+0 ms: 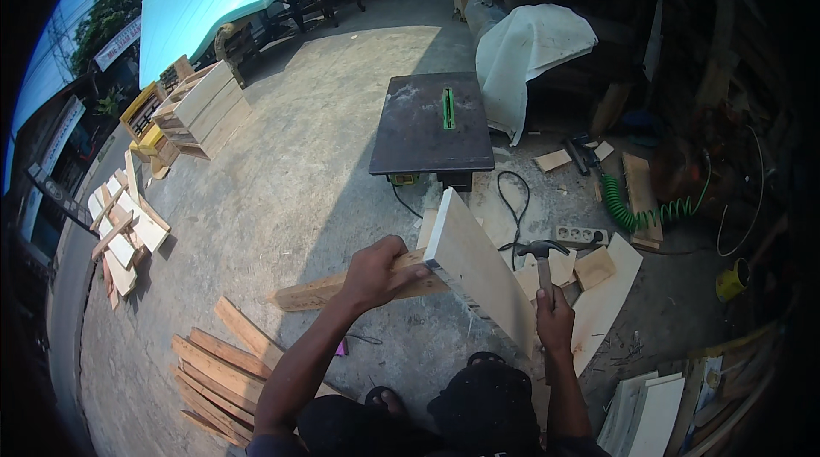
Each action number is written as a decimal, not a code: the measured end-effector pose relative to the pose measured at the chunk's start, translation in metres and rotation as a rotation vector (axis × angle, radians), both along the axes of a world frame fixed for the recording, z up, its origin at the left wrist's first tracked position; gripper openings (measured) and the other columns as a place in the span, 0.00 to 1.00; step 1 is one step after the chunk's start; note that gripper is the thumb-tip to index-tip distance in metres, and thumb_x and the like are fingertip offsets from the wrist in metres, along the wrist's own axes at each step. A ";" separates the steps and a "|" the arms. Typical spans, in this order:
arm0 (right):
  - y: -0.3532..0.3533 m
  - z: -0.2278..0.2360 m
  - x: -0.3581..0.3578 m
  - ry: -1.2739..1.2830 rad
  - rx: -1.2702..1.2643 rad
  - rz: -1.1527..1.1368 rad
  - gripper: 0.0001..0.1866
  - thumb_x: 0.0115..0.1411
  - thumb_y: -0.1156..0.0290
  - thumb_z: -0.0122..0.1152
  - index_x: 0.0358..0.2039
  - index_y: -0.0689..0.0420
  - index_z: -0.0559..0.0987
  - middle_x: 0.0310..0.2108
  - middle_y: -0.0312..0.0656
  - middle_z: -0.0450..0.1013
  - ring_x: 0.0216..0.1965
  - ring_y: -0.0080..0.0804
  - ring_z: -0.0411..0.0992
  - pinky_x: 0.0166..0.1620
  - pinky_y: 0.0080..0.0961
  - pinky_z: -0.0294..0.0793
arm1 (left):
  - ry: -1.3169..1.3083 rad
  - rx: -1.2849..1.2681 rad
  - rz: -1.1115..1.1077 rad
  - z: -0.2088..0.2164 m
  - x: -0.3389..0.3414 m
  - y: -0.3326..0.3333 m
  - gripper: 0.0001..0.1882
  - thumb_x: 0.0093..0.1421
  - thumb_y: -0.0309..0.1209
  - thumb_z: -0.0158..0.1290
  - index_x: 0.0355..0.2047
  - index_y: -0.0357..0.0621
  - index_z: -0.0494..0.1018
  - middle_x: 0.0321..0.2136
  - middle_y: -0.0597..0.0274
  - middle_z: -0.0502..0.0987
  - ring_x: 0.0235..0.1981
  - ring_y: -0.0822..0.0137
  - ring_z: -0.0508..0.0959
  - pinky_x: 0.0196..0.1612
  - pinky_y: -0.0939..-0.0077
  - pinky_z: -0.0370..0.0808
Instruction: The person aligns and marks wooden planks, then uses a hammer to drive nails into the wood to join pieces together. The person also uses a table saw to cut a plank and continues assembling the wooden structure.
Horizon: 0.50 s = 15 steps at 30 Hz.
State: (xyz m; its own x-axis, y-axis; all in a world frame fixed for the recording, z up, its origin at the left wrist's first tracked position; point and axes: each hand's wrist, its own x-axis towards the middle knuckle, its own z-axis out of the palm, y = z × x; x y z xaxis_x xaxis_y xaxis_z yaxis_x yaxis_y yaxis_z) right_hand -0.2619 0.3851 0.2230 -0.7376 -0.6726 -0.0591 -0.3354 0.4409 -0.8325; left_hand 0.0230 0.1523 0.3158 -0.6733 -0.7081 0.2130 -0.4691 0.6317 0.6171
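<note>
the flat board [480, 273] stands on edge in the middle of the scene, tilted, its pale face turned to the right and its near end low by the person's knees. it leans on a long wooden beam [342, 286] that runs left to right just above the concrete floor [290, 175]. the left hand [380, 273] is wrapped over the beam where it meets the board, fingers curled shut around the wood, thumb toward the board's edge. the right hand [555, 320] is closed tight on the handle of a claw hammer [542, 254], whose steel head sits up near the board's right face; whether it touches the board is not clear.

just right of the hammer lie pale board offcuts [602, 295] and a small square block [594, 267]. farther off stands a dark table saw [433, 122] with a green insert in its top, a black cable [512, 209] looping from it toward a white power strip [579, 235]. a green coiled air hose [649, 211] lies to the far right, with a yellow cup [731, 279] nearer. a white cloth [530, 51] drapes over something behind the saw. to the near left a fan of planks [218, 367] lies on the floor, more slats [124, 222] are heaped at the left rim, and a slatted crate [203, 108] sits far left beneath a turquoise sheet [213, 4].
</note>
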 end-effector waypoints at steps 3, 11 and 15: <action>0.040 -0.046 -0.026 -0.043 0.056 -0.133 0.19 0.72 0.56 0.54 0.48 0.61 0.80 0.29 0.54 0.79 0.33 0.47 0.82 0.38 0.42 0.77 | 0.006 0.038 -0.037 0.012 -0.001 0.008 0.26 0.59 0.51 0.66 0.36 0.38 0.74 0.28 0.51 0.78 0.30 0.52 0.82 0.35 0.61 0.76; 0.165 -0.146 -0.035 -0.096 0.372 -0.327 0.25 0.71 0.47 0.52 0.50 0.55 0.81 0.43 0.59 0.80 0.46 0.58 0.80 0.52 0.50 0.76 | 0.156 0.202 -0.093 0.011 -0.014 0.016 0.37 0.64 0.64 0.56 0.39 0.33 0.74 0.27 0.70 0.68 0.30 0.77 0.64 0.32 0.77 0.59; 0.201 -0.161 -0.055 0.221 0.368 -0.561 0.13 0.66 0.62 0.59 0.46 0.55 0.82 0.43 0.55 0.79 0.46 0.55 0.79 0.48 0.49 0.79 | 0.141 0.095 -0.046 0.021 0.009 0.001 0.41 0.62 0.67 0.56 0.39 0.31 0.73 0.28 0.65 0.71 0.31 0.73 0.69 0.33 0.76 0.63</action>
State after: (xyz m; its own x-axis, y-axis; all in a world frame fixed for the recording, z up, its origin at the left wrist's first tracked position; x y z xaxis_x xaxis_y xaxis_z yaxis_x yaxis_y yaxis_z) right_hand -0.3168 0.5859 0.0621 -0.9882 -0.1521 -0.0181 -0.1190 0.8367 -0.5345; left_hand 0.0325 0.1534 0.3365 -0.6737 -0.6986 0.2411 -0.3457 0.5863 0.7326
